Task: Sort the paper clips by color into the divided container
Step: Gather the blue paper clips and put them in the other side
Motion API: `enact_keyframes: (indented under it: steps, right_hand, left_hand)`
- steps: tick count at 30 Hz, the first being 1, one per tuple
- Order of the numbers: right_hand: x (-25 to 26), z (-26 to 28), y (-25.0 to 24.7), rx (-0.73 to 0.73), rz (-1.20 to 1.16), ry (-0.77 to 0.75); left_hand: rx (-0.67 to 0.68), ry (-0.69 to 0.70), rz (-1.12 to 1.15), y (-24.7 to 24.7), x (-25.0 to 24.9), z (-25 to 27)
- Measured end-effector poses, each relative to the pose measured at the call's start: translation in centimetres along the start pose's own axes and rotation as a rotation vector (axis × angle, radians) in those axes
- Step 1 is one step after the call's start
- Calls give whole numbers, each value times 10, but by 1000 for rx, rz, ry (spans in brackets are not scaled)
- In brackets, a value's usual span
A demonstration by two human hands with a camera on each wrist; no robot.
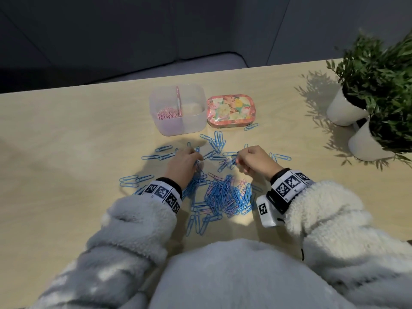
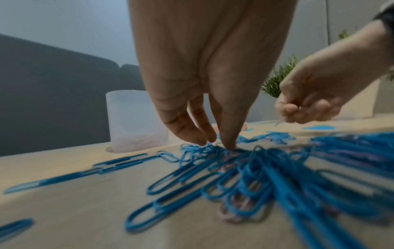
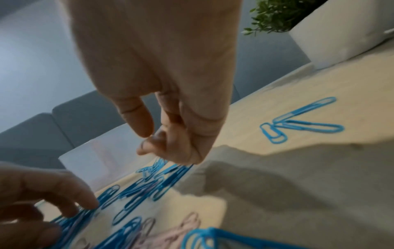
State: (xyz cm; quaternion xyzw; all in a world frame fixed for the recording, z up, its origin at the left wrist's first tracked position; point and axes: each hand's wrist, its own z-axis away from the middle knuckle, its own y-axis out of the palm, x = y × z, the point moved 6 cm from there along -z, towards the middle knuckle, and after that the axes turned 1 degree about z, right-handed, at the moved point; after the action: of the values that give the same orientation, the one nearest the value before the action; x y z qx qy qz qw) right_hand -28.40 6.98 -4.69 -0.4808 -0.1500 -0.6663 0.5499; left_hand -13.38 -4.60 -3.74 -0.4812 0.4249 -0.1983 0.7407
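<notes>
Left hand [image 1: 183,166] fingertips press into the paper clips [image 1: 223,192]; right hand [image 1: 254,160] grip pinches something thin, probably a pink clip. Best lifted singly toward the divided container [image 1: 177,109].

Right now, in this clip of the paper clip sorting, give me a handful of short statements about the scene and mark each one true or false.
1. The clear container has pink clips in its left compartment. True.
2. The right compartment is full of blue clips. False: no blue clips show in it; the blue clips are all on the table.
3. The floral tin sits to the right of the container, lid on. True.
4. The left hand is lifted well above the table. False: its fingertips are down among the clips.
5. Two potted plants stand at the table's right side. True.
</notes>
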Motion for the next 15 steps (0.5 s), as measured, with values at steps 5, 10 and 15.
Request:
enact_keyframes:
  steps: [5,10,15]
  right_hand:
    - [11,-3,14,-36,449,-186]
    - [15,-5,18,-64,612,-184]
    - [7,1,17,-2,-121,16]
  left_hand:
    - [56,-17,-62,2,7,-3]
    - [10,-21,24,-7,8,3]
    - [-7,-44,150,-15,9,5]
